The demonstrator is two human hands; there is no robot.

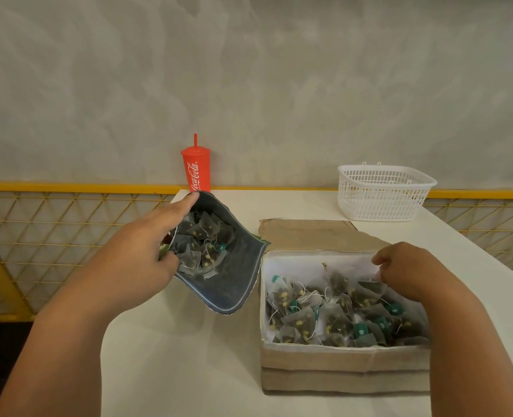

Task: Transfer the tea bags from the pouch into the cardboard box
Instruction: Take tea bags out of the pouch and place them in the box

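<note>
Hand L (140,254) grips floppy grey-lined pouch (234,284) by rim, mouth gaping, mesh pyramid tea bags (202,242) inside. Hand R (405,272) curled over cardboard box (344,361); can't tell if pinching anything. More bags heaped in its white-lined rect. interior, on white table (189,356).

Single head-worn wide-angle view, forward and down, close over the white table (189,356).

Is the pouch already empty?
No, several tea bags lie inside the open pouch, which the left hand holds.
</note>
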